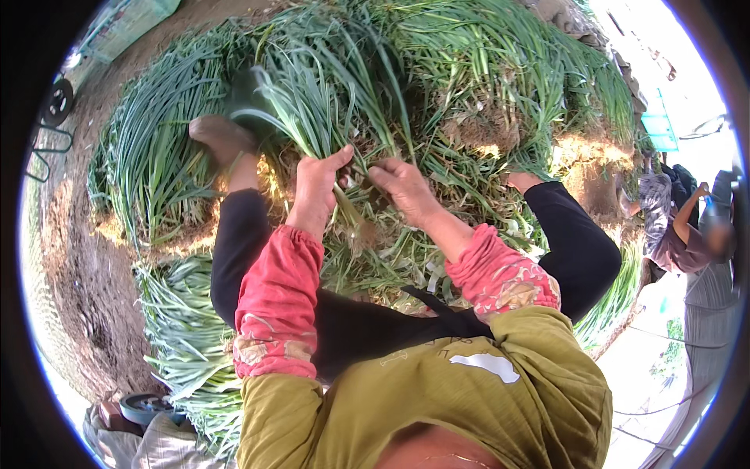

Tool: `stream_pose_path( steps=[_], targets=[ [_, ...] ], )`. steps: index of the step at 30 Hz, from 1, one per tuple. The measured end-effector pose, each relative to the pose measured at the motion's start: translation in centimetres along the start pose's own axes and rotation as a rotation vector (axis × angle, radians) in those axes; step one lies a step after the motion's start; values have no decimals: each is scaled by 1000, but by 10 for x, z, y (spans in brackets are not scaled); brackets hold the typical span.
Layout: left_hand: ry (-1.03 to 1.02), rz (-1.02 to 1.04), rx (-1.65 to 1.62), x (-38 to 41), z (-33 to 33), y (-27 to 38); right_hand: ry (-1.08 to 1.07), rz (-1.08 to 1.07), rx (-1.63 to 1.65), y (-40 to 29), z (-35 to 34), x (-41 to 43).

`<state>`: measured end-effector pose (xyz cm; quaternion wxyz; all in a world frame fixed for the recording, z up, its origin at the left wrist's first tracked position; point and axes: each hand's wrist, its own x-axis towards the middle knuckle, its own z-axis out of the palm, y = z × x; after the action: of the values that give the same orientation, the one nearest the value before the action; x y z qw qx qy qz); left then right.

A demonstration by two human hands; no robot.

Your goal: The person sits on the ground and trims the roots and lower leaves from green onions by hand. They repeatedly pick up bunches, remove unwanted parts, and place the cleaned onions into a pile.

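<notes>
A bunch of green onions (307, 126) is gripped in my left hand (316, 184), leaves pointing away from me. Its pale stems and stringy roots (360, 231) hang out below the hand, towards my lap. Close beside it on the right, my right hand (407, 190) has its thumb and fingers pinched on a green onion stalk (384, 138); the fingertips partly hide the contact. Between my legs, under both hands, lies a litter of loose leaves and trimmings (387, 264).
Heaped green onions lie at left (158, 140), lower left (187, 328) and far right (498, 53), some with soil-covered roots (480, 126). My bare foot (222, 138) rests beside the left heap. Another person (682, 234) sits at the right edge. A wheel (57, 102) stands upper left.
</notes>
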<state>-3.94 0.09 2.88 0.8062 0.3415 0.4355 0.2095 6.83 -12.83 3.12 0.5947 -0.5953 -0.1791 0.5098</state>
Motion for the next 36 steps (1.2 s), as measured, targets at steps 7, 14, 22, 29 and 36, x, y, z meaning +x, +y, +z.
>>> stream_pose_path(
  steps=[7,14,22,29,36],
  targets=[
    [79,70,-37,-9,17,3,184,-87,-500,-3,2,12],
    [64,-67,146,-7,16,-16,147,-399,-1043,-10,13,-4],
    [166,208,-91,12,-12,12,-236,-45,-1196,34,-55,-51],
    [190,106,-118,5,-12,20,-175,202,-1410,38,-102,-74],
    [239,-90,-268,-4,18,10,-237,-87,-551,7,-24,-5]
  ],
)
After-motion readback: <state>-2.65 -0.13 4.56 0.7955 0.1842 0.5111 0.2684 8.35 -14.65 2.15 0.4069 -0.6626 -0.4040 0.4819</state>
